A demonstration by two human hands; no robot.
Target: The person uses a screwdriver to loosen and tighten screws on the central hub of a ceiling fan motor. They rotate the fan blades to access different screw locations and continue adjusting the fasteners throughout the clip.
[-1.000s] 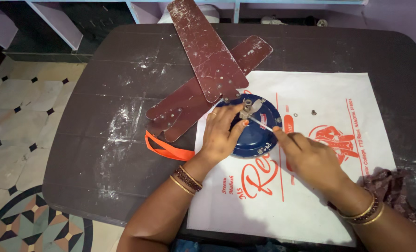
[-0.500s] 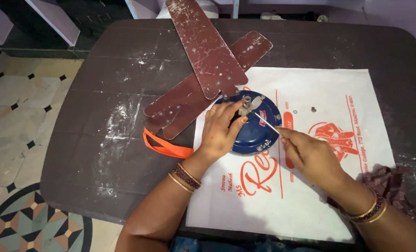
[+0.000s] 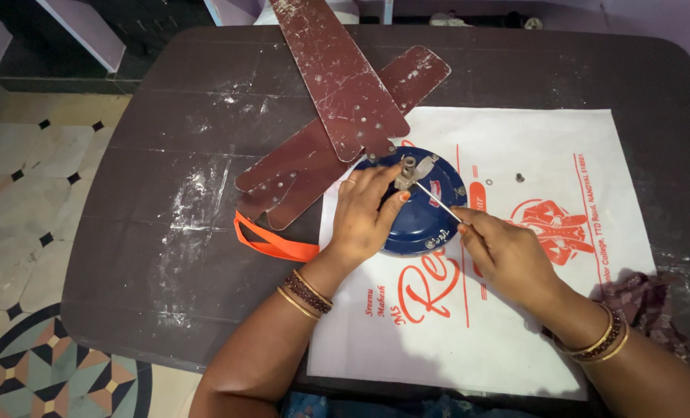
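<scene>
A round blue fan motor housing [image 3: 429, 220] lies on a white cloth bag [image 3: 508, 294] with red print. My left hand [image 3: 366, 213] rests flat on the housing's left side, its fingertips by the metal hub [image 3: 407, 170]. My right hand [image 3: 504, 251] is shut on a thin metal tool [image 3: 436, 203] whose tip reaches the hub. One dusty maroon fan blade [image 3: 337, 77] is fixed to the housing and points away from me. Two more maroon blades [image 3: 306, 174] lie crossed under it.
The dark, dusty table [image 3: 167, 232] ends at the left over a patterned tile floor [image 3: 20, 201]. An orange strap [image 3: 271, 244] sticks out beside the bag. A small screw [image 3: 519, 178] lies on the bag. A dark rag [image 3: 647, 302] sits at the right.
The camera view has shifted slightly. Both hands stay on the blue housing, with the tool still at the hub; my right hand has moved only a little.
</scene>
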